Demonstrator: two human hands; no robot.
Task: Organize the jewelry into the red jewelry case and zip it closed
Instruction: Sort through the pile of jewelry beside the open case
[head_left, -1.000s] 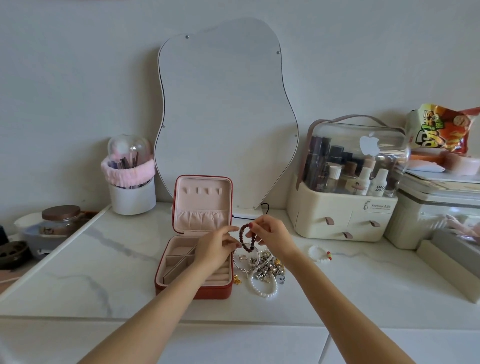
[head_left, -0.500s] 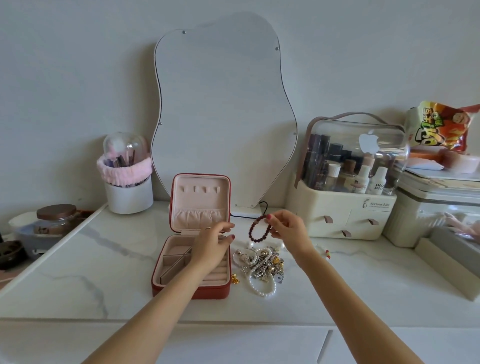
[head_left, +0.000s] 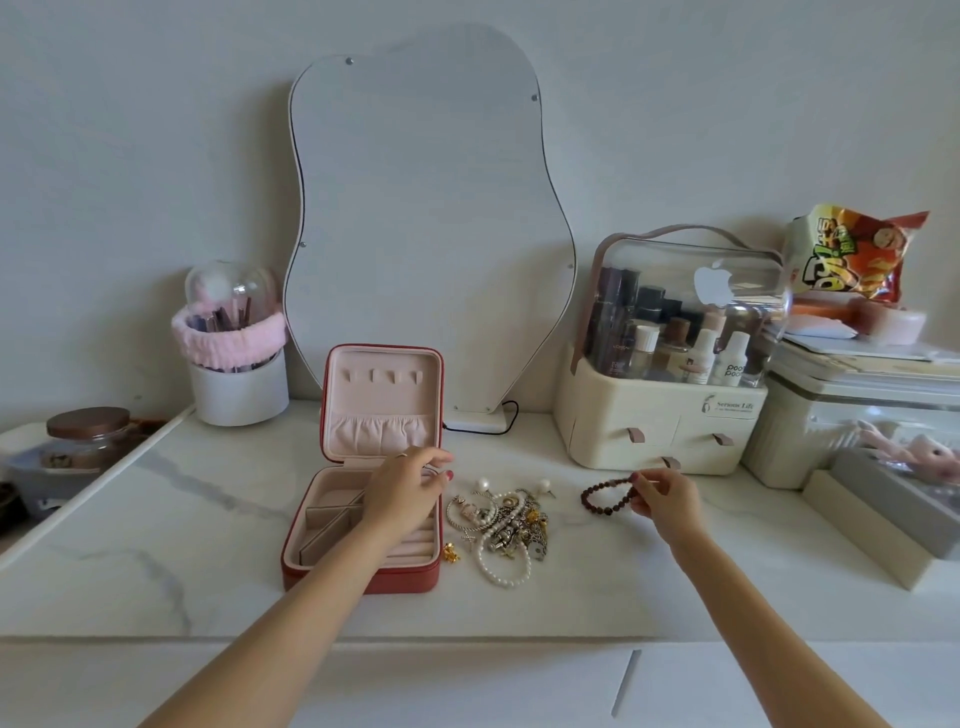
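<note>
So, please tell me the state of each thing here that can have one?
red jewelry case: unzipped, lid upright
dark bead bracelet: pinched by right hand
left hand: open, over case
jewelry pile: tangled, on table
cosmetics organizer: cover and drawers closed

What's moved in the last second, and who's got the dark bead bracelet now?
The right hand carried the dark bead bracelet rightward, away from the red jewelry case, still pinching it. The left hand let go and hovers over the case. The jewelry pile stayed put.

red jewelry case (head_left: 363, 577) open, jewelry pile (head_left: 506, 525) beside
</note>
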